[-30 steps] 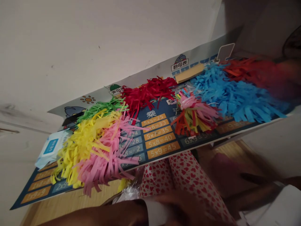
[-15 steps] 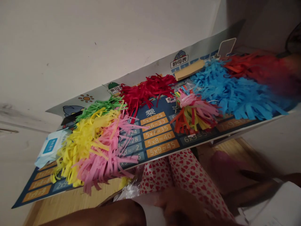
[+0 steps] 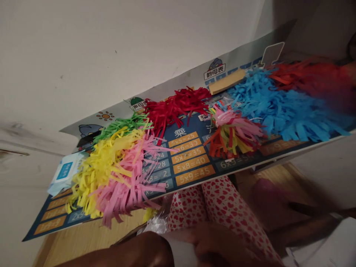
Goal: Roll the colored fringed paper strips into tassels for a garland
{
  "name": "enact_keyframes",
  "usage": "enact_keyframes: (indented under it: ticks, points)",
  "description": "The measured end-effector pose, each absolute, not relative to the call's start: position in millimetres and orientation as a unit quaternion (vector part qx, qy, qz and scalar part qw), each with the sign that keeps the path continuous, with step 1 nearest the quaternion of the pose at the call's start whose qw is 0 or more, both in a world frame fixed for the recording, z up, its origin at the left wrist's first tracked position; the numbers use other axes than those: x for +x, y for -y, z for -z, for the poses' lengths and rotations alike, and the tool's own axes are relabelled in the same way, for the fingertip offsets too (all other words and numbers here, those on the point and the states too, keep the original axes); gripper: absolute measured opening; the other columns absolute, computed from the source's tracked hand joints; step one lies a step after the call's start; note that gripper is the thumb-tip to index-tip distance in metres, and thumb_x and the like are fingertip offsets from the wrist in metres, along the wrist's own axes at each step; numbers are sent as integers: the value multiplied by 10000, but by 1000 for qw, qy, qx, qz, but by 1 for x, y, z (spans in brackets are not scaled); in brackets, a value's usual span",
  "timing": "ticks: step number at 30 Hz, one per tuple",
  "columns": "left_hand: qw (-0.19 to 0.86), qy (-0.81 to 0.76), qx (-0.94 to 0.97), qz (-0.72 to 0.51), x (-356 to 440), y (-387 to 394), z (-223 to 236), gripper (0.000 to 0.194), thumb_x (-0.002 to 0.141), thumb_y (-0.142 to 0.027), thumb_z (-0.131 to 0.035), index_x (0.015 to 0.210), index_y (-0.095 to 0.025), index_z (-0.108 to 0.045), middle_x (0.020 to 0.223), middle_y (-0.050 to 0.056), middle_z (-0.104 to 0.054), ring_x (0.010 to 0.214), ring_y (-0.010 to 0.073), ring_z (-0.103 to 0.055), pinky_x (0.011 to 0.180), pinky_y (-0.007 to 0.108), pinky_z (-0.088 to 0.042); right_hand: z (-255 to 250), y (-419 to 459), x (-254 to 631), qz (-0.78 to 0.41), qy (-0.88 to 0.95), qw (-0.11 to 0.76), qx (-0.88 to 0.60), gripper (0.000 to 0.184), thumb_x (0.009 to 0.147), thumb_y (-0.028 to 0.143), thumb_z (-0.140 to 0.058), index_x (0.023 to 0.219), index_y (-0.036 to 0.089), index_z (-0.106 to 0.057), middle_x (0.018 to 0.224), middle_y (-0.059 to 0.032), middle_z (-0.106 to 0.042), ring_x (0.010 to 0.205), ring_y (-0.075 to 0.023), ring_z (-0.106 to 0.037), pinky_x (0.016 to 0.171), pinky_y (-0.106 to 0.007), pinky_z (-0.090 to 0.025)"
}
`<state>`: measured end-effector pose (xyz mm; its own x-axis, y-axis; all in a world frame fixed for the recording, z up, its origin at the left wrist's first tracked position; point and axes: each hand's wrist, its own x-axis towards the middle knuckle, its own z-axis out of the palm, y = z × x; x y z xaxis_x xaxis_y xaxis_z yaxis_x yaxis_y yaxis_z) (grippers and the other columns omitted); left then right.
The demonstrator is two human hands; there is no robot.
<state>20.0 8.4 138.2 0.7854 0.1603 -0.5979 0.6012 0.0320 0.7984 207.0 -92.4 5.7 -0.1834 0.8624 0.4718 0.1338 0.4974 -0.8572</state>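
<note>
Lying in heaps across the board (image 3: 191, 167), fringed paper (image 3: 119, 174) in several colours looks already cut. At bottom centre the left hand (image 3: 214, 246) touches white paper (image 3: 180, 252), grip unclear. The right hand (image 3: 271, 202), lower right, is too blurred to tell.

multiplication chart (image 3: 191, 163) – orange cells read 5x5=25, 5x7=35, 5x8=40, 5x9=45; big character 乘 above them; 6x9= partly legible further right. white label (image 3: 214, 70) at far edge – 韵母表.
</note>
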Motion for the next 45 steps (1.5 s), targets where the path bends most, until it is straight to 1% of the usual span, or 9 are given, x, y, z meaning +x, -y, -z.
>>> enact_keyframes:
  ticks: [3,9,14,20,25,28,31,35,45]
  points:
    - [624,-357,686,111,11,-13,-126,617,870,-728,-296,761,-174,-546,707,-1,-472,621,121,-406,575,215,-374,-6,91,205,-354,655,538,-394,210,930,421,-538,916,232,-628,966,-53,-747,852,-156,-710,747,-207,-556]
    - [647,-437,615,114,19,-25,-136,518,770,-632,-587,602,-143,-541,551,-49,-359,493,74,-278,459,220,-206,6,81,193,-337,648,520,-444,148,876,358,-605,914,215,-611,976,-47,-720,862,-155,-696,771,-207,-551]
    - [661,-487,561,110,15,-18,-162,293,687,-419,-691,675,-127,-675,573,-40,-479,535,88,-379,532,215,-300,16,74,176,-256,725,512,-383,144,854,366,-624,893,229,-647,987,-29,-714,870,-152,-691,801,-204,-547]
    - [621,-514,588,67,6,-2,-162,334,720,-360,-663,517,-137,-519,528,-66,-341,527,68,-280,500,220,-219,14,77,162,-214,700,556,-393,184,952,337,-476,919,233,-625,992,-42,-724,900,-161,-693,836,-233,-544]
    - [566,-580,586,-1,11,13,-156,207,689,-260,-682,692,-159,-502,598,-72,-452,537,66,-358,490,197,-265,12,74,168,-174,719,562,-370,176,956,309,-479,885,219,-613,936,-59,-735,827,-161,-711,790,-221,-562]
    - [576,-602,551,-46,13,18,-148,296,622,-178,-683,823,-187,-466,641,-83,-517,533,69,-416,476,183,-282,15,73,168,-161,731,564,-349,127,937,268,-517,876,204,-607,923,-65,-735,832,-162,-712,790,-214,-561]
    - [583,-591,557,3,14,16,-143,280,660,-177,-645,927,-147,-567,669,-57,-555,549,71,-439,499,185,-299,20,74,166,-151,726,571,-351,85,926,231,-534,891,189,-600,909,-69,-733,826,-159,-709,804,-217,-557]
    - [555,-591,583,41,14,11,-141,193,701,-210,-633,872,-122,-645,660,-38,-552,558,75,-433,518,186,-313,21,75,168,-139,738,565,-340,64,916,218,-548,898,187,-601,897,-64,-735,821,-151,-710,800,-205,-556]
    - [433,-555,707,75,21,12,-148,244,778,-303,-655,927,-125,-726,736,27,-672,624,122,-516,559,189,-375,7,70,174,-112,713,591,-359,234,990,267,-427,865,193,-611,813,-36,-742,736,-125,-713,727,-187,-556]
